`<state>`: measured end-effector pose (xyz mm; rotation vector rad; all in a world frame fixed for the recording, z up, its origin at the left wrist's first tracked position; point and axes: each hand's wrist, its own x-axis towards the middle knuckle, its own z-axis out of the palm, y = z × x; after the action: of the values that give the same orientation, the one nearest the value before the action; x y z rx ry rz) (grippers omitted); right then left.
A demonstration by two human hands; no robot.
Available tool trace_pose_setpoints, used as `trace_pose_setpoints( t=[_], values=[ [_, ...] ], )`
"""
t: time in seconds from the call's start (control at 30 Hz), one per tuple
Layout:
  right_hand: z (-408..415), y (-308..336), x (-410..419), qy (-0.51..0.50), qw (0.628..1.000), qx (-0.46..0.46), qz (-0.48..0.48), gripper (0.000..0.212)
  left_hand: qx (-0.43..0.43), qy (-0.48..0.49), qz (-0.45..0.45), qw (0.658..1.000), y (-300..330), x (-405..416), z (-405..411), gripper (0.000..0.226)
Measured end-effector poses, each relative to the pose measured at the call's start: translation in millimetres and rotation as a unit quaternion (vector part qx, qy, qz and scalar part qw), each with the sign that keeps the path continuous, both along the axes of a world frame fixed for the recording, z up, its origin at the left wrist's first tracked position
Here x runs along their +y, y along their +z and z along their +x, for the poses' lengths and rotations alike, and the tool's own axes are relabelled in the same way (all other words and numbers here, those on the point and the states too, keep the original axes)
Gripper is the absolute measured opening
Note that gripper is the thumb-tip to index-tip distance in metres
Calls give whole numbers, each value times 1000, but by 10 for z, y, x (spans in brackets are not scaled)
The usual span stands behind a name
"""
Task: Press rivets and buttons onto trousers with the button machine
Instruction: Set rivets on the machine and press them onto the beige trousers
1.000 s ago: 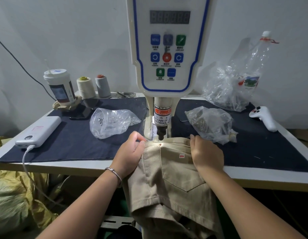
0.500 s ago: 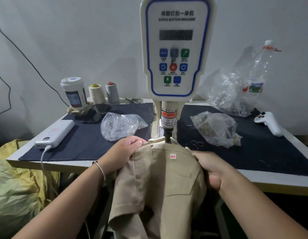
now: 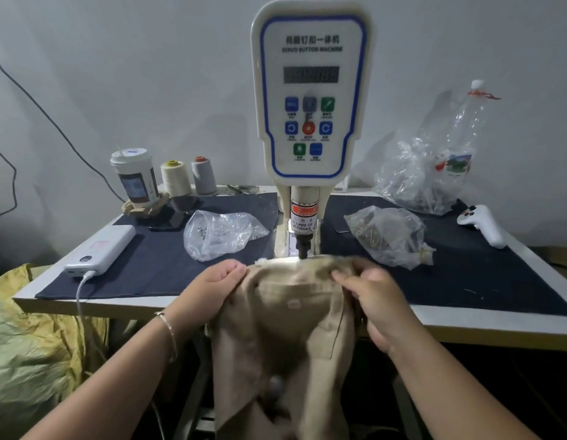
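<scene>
Beige trousers (image 3: 288, 331) hang over the table's front edge, their waistband lying lit under the punch (image 3: 303, 249) of the white servo button machine (image 3: 310, 100). My left hand (image 3: 209, 289) grips the waistband at its left end, fingers curled into the cloth. My right hand (image 3: 374, 296) pinches the bunched waistband at the right, just beside the punch. A small red label shows on the trousers below the waistband. The cloth is blurred from motion.
On the dark mat (image 3: 149, 258): a clear bag of small metal parts (image 3: 222, 233) to the left, a bag of brass parts (image 3: 387, 235) to the right, a larger plastic bag (image 3: 431, 173), a white controller (image 3: 480, 223), a power bank (image 3: 101, 250), a cup (image 3: 134, 176), two thread cones (image 3: 187, 176).
The trousers shifted under the punch and the waistband bunched up. My right hand rose from the trousers' side to the waistband by the punch. The view pulled back and up.
</scene>
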<state>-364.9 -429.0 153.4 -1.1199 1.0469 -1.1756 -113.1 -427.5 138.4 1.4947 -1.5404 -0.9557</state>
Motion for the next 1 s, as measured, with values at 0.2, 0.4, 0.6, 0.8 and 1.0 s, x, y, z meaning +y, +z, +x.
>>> trace_pose_setpoints(
  t=[0.2, 0.4, 0.6, 0.8, 1.0],
  values=[
    [104, 274, 149, 146, 982, 119, -19, 17, 124, 7, 65, 990, 285, -135, 90, 18],
    [75, 265, 363, 268, 958, 78, 65, 19, 49, -185, 165, 967, 379, 118, 123, 57],
    [98, 395, 388, 292, 955, 55, 18, 12, 18, -320, 128, 938, 517, 427, -344, 64],
    [-194, 299, 153, 194, 972, 135, 21, 12, 128, -310, 199, 921, 385, 487, -232, 22],
    [-942, -117, -676, -187, 810, 544, -116, 16, 278, -133, 170, 936, 360, 239, 202, 22]
  ],
)
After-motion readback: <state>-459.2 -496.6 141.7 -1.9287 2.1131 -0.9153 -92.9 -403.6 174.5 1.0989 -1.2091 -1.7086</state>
